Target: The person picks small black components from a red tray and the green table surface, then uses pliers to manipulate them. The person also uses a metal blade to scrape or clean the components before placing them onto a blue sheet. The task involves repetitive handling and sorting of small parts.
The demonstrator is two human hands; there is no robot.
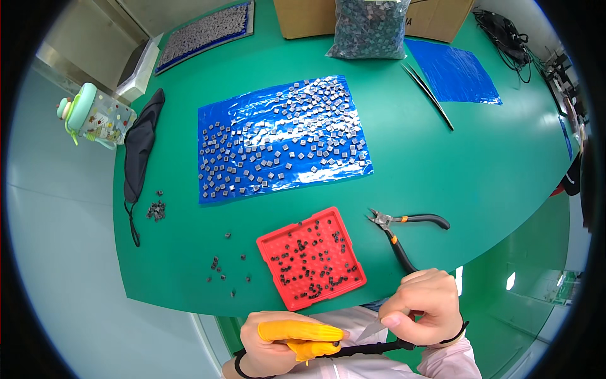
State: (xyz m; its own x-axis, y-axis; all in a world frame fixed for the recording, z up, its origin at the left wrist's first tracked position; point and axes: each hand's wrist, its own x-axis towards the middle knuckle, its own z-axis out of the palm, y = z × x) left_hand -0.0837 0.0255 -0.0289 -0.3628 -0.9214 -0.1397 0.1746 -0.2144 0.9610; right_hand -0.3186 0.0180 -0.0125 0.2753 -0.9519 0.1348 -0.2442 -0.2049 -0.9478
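Observation:
At the near table edge, below the red tray, my left hand point(268, 347) wears yellow covers on some fingers. Those fingers are pinched on a small dark part point(336, 343), mostly hidden by them. My right hand point(429, 306) is closed round a knife whose flat silver blade point(374, 328) points toward the left hand. Just beyond both hands lies the red tray point(278, 235), with many small black parts scattered in it. Side cutters point(382, 220) with black and orange handles rest open on the table, right of the tray and close to my right hand.
Many small grey cubes cover a blue sheet point(218, 115) mid-table. Loose dark parts point(218, 268) and a small pile point(156, 210) lie left. Tweezers point(432, 100), another blue sheet point(451, 69), a filled bag point(368, 31) and a cardboard box point(303, 19) are farther back. A bottle point(104, 117) stands left.

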